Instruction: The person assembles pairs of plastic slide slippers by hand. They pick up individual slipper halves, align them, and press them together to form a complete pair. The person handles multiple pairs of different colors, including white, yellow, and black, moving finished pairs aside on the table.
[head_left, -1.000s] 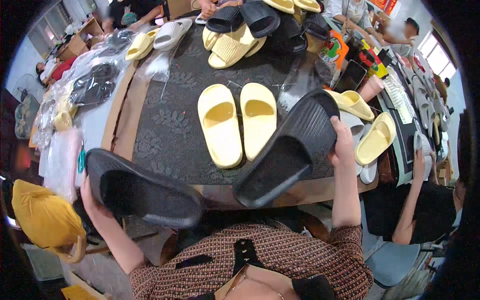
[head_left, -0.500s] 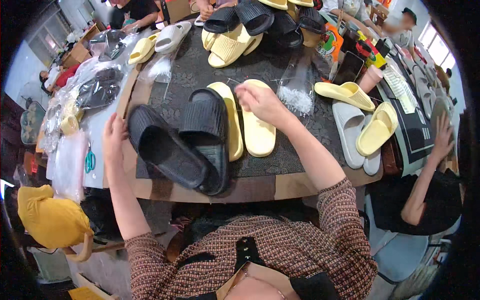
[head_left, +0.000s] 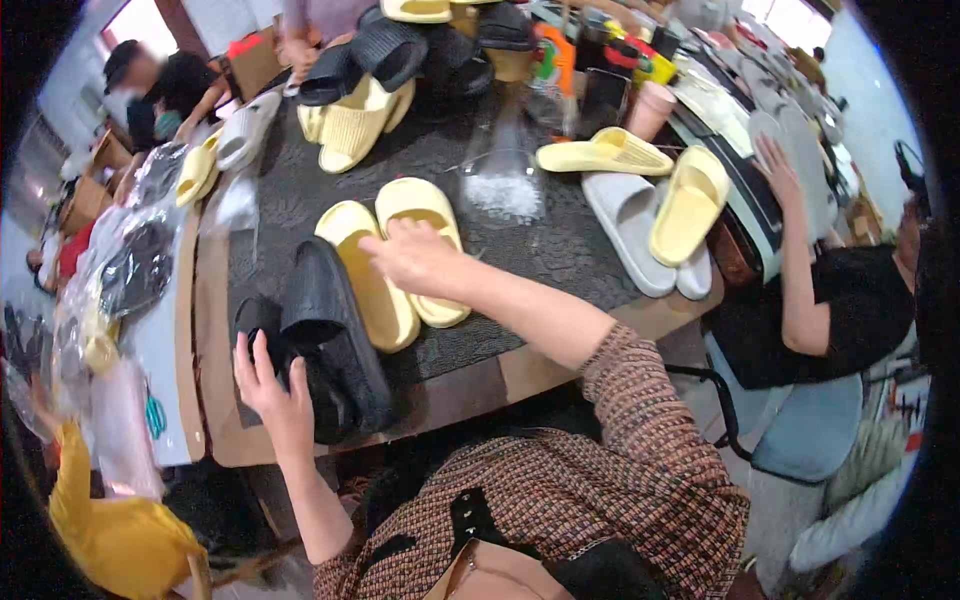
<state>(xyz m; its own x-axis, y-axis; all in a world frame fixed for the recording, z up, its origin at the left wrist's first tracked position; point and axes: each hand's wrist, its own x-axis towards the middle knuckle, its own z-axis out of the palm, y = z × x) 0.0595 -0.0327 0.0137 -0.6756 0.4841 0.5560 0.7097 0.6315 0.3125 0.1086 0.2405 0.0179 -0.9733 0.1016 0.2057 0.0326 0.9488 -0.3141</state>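
Observation:
A pair of black slippers (head_left: 345, 345) lies overlapping at the near left of the table, one partly hidden. My left hand (head_left: 278, 390) is at their left side, fingers spread, its fingertips against the outer black slipper (head_left: 258, 318). To the right of the black pair are two pale yellow slippers: the left one (head_left: 385, 315) lies flush beside the black, and the right one (head_left: 440, 308) sits close next to it. My right hand (head_left: 420, 258) reaches across the right yellow slipper, fingers curled at its opening; part of the grip is hidden.
More black and yellow slippers (head_left: 355, 120) are piled at the back. Grey and yellow slippers (head_left: 630, 235) lie at the right, near a pink cup (head_left: 650, 110). A clear bag of white bits (head_left: 503, 195) lies mid-table. A co-worker's arm (head_left: 793, 235) is at far right; teal scissors (head_left: 155, 415) lie left.
The view has turned. The black slippers have shifted left, away from the yellow pair, which is now more exposed. My left hand has come to the near side of the black pair.

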